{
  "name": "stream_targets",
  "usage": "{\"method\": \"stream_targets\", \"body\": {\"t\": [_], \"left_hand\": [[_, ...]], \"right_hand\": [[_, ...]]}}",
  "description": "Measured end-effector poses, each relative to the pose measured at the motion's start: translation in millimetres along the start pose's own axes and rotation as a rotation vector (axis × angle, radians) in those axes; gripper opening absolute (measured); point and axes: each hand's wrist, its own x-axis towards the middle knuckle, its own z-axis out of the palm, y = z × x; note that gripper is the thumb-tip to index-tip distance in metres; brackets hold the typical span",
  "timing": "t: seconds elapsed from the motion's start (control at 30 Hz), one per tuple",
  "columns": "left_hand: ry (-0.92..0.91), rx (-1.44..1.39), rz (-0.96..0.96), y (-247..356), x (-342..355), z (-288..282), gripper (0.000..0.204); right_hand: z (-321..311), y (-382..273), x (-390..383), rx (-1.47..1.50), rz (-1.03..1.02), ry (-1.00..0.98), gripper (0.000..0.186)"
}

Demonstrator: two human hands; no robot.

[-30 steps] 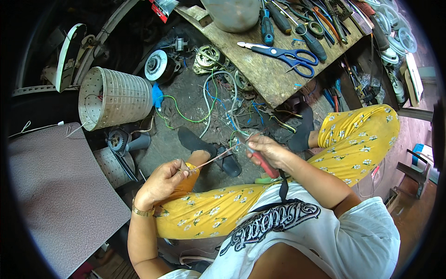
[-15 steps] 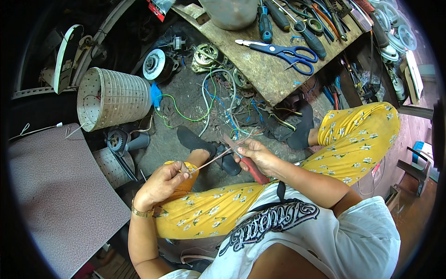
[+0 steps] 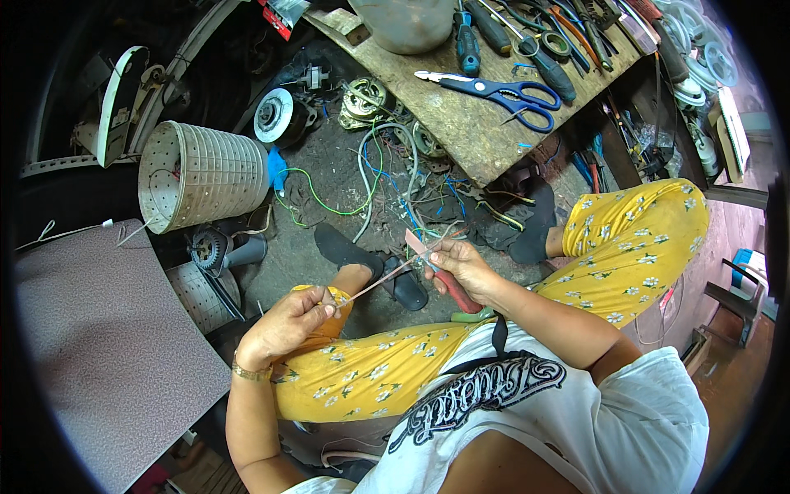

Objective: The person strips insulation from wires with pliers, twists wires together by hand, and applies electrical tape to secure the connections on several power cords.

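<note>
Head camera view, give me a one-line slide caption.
Left hand pinches a thin pale wire; right hand works it with a red-handled blade.

Wire (image 3: pixel 374 284) between hands: too thin to tell its make or whether stripped. Left hand (image 3: pixel 284 329) fingers cover the wire's near end. Right hand (image 3: pixel 461 267) hides most of the red-handled knife (image 3: pixel 448 284); where the blade meets the wire is unclear. Pot (image 3: pixel 403 20) on the bench (image 3: pixel 469 132) cut by top edge. Tools (image 3: pixel 576 33) at far right blur toward the rim. Wire tangle (image 3: pixel 395 181) on the floor: single strands not separable.
</note>
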Motion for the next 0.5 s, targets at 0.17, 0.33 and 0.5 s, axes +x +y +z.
{"method": "stream_targets", "body": {"t": [0.17, 0.33, 0.5], "left_hand": [[-0.014, 0.015, -0.063, 11.4, -0.3, -2.8, 0.023], [0.02, -0.066, -0.018, -0.5, -2.5, -1.8, 0.017], [0.034, -0.011, -0.088, 3.9, -0.2, -8.3, 0.014]], "right_hand": [[-18.0, -4.9, 6.2, -0.1, 0.014, -0.051, 0.016], [-73.7, -7.5, 13.5, -0.006, -0.046, 0.191, 0.022], [-43.8, -14.5, -1.6, -0.304, 0.163, 0.143, 0.035]]}}
